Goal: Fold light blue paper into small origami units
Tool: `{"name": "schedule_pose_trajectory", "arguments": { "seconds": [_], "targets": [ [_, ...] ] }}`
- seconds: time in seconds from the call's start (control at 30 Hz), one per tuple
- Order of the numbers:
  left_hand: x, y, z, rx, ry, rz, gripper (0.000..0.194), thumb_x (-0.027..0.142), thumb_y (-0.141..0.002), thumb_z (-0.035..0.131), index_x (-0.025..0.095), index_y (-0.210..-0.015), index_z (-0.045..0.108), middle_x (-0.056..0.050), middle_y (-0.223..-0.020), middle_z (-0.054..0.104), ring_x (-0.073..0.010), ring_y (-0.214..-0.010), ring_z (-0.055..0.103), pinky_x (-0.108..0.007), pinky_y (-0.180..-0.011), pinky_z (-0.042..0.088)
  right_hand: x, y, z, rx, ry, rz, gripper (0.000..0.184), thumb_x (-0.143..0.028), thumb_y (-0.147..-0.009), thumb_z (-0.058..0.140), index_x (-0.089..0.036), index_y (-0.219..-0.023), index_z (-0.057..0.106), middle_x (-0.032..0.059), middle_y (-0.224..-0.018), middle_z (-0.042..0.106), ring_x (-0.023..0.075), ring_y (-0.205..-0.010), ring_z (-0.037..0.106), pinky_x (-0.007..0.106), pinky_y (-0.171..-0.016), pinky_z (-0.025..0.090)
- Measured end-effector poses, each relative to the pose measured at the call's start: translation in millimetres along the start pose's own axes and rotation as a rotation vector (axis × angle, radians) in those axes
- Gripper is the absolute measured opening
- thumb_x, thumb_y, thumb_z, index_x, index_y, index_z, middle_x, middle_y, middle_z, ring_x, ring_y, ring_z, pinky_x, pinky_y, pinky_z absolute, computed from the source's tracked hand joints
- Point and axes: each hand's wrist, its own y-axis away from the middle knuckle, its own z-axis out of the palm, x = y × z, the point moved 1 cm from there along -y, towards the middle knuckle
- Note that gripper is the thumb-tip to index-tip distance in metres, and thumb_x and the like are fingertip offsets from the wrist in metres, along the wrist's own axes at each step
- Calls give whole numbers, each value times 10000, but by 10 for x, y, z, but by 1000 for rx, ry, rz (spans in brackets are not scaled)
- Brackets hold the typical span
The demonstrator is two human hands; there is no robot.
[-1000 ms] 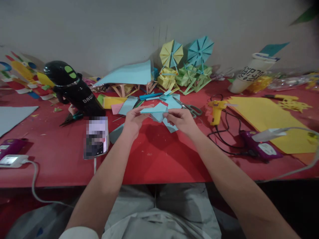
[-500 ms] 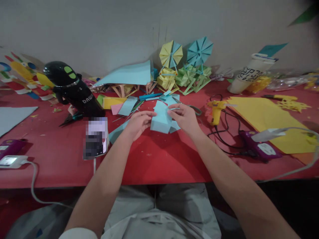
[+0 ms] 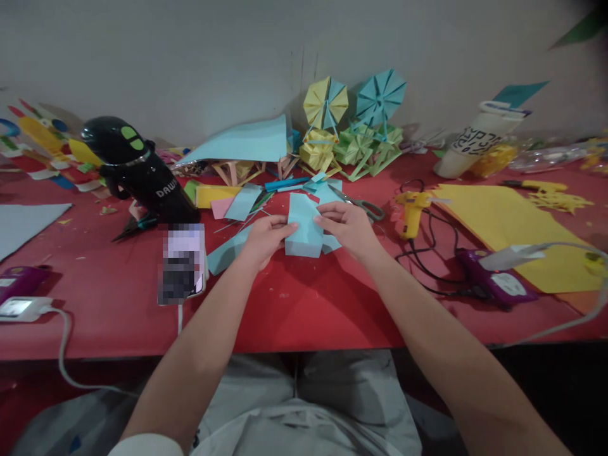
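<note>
A light blue piece of paper (image 3: 304,231), creased across its lower part, is held above the red table between both hands. My left hand (image 3: 270,237) pinches its left edge, thumb on top and fingers partly hidden. On the opposite edge, my right hand (image 3: 344,223) grips the paper between thumb and fingers. Just behind my right hand lie scissors (image 3: 368,208), partly covered by it. More blue paper strips (image 3: 230,250) rest to the left of and under the hands.
A black bottle (image 3: 147,171) and a phone (image 3: 183,263) are on the left. Folded paper models (image 3: 327,104) lean on the wall. To the right are a yellow glue gun (image 3: 412,212), its cord, yellow sheets (image 3: 517,240) and a white cup (image 3: 479,139).
The blue paper has turned slightly more upright and shifted a little left. My left thumb now lies on its face, and my right hand has moved slightly left, uncovering more of the scissors.
</note>
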Motion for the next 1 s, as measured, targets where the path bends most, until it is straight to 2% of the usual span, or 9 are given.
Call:
{"name": "schedule_pose_trajectory", "arguments": {
  "seconds": [0.1, 0.2, 0.33, 0.43, 0.57, 0.67, 0.77, 0.87, 1.0],
  "targets": [
    [-11, -11, -10, 26, -30, 23, 308, 285, -578, 860, 139, -820, 737, -87, -818, 717, -172, -720, 647, -303, -660, 526, 3, 3, -9, -22, 32, 3, 337, -368, -620, 784, -181, -843, 614, 14, -674, 651, 135, -623, 590, 300, -612, 514],
    [-24, -42, -19, 75, -38, 52, 287, 306, -559, 860, 150, -769, 742, -74, -799, 714, -166, -702, 632, -290, -641, 502, 21, 2, -12, -73, 67, -40, 324, -341, -666, 744, -180, -920, 622, 5, -679, 652, 128, -605, 577, 285, -584, 492],
    [-26, -76, -15, 130, 18, 106, 207, 303, -599, 826, 154, -712, 739, -52, -743, 700, -154, -692, 614, -271, -646, 479, 20, 32, 8, -84, 152, -231, 281, -291, -760, 661, -174, -1014, 696, 68, -881, 721, 195, -811, 666, 344, -738, 534],
    [-18, -78, -5, 172, 67, 102, 145, 270, -620, 792, 159, -664, 711, -20, -639, 654, -127, -597, 568, -246, -573, 440, -16, 82, 30, -134, 310, -365, 266, -215, -823, 576, -203, -1031, 742, 79, -1066, 736, 222, -976, 678, 372, -864, 528],
    [11, -69, -3, 222, 87, 85, 123, 251, -624, 767, 162, -674, 697, 1, -612, 641, -111, -567, 550, -220, -542, 415, -65, 123, 39, -225, 396, -458, 342, -157, -839, 528, -246, -1086, 747, 57, -1150, 727, 210, -1026, 681, 346, -858, 548],
    [57, -58, -9, 166, 133, 52, 206, 353, -667, 755, 158, -683, 690, -15, -649, 661, -126, -615, 580, -232, -589, 451, -55, 117, 27, -211, 403, -502, 346, -146, -835, 524, -238, -1077, 754, 61, -1140, 729, 201, -989, 693, 331, -819, 567],
    [102, -31, -28, 23, 105, -21, 346, 488, -701, 731, 143, -730, 709, -63, -711, 694, -162, -672, 614, -263, -618, 476, -31, 104, 9, -200, 426, -532, 344, -144, -825, 530, -237, -1065, 757, 65, -1144, 724, 203, -1003, 690, 333, -824, 568],
    [118, 3, -64, -62, -48, 50, 303, 365, -636, 810, 149, -835, 734, -51, -802, 717, -155, -732, 626, -262, -686, 482, -42, 105, -2, -233, 422, -536, 295, -158, -807, 555, -219, -1009, 761, 80, -1137, 717, 205, -1004, 681, 328, -821, 558],
    [90, 38, -65, -217, -273, 105, 233, 328, -689, 744, 150, -838, 720, -22, -770, 690, -131, -686, 591, -265, -673, 453, -100, 106, -5, -228, 320, -402, 182, -310, -840, 593, -181, -857, 721, 84, -985, 709, 179, -867, 657, 285, -686, 526]
  ]
}}
